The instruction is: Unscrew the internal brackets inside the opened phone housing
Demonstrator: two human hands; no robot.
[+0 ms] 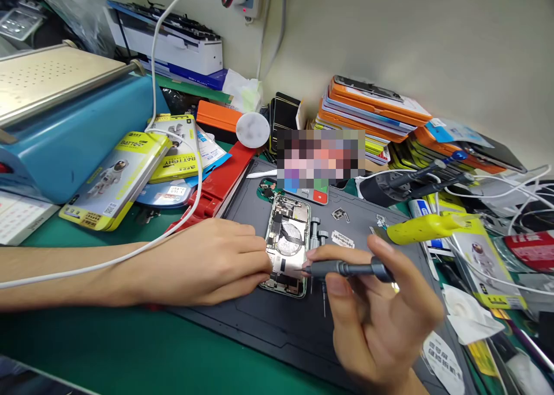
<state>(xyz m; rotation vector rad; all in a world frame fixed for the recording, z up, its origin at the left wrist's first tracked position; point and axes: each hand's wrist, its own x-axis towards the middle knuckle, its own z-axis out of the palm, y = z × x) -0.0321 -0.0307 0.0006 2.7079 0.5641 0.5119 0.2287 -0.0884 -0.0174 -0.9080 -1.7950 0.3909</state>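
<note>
An opened smartphone (298, 211) lies on the dark grey work mat (242, 320), its battery, boards and round coil exposed. My left hand (220, 262) is closed at the phone's lower left edge, its curled fingertips gripping it; the thumb is hidden. Between thumb and fingers, my right hand (385, 320) holds a dark grey screwdriver (346, 268) nearly level, its tip pointing left over the phone's lower right part. Whether the tip touches a screw cannot be made out. Beside the phone's right edge lie more slim screwdrivers (315, 233). A razor blade (343, 239) and small metal plates (340, 214) rest farther right.
A blue heating machine (95, 135) and yellow battery packs (116, 181) stand left. A white cable (200, 170) hangs down across my left forearm. Behind are stacked orange boxes (367, 118); a yellow bottle (422, 228), a black tool holder (381, 187) and loose cables crowd the right.
</note>
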